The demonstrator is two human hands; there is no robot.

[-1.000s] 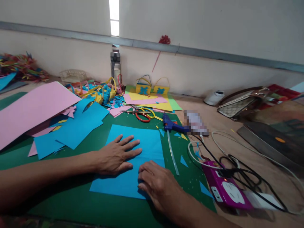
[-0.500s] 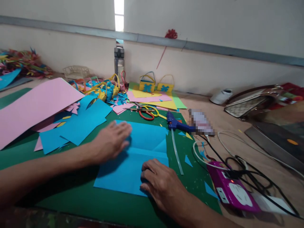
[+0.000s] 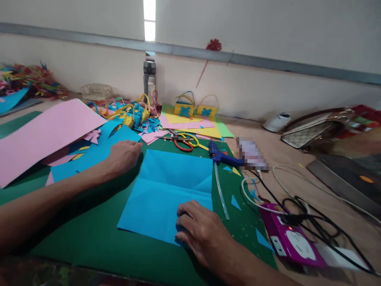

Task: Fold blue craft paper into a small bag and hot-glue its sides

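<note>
Head view: blue sheet [image 3: 160, 198] points lengthwise forward; left hand [image 3: 123, 157] beside, right hand [image 3: 201, 227] on it, both curled, grips unclear.

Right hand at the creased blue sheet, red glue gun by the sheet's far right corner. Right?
Not red: the head view shows a blue glue gun. It is by the far right corner, with the right hand at the creased blue sheet.

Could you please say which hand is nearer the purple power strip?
Right. The right hand lies left of the power strip; the left hand is farther left, past the creased blue sheet.
</note>
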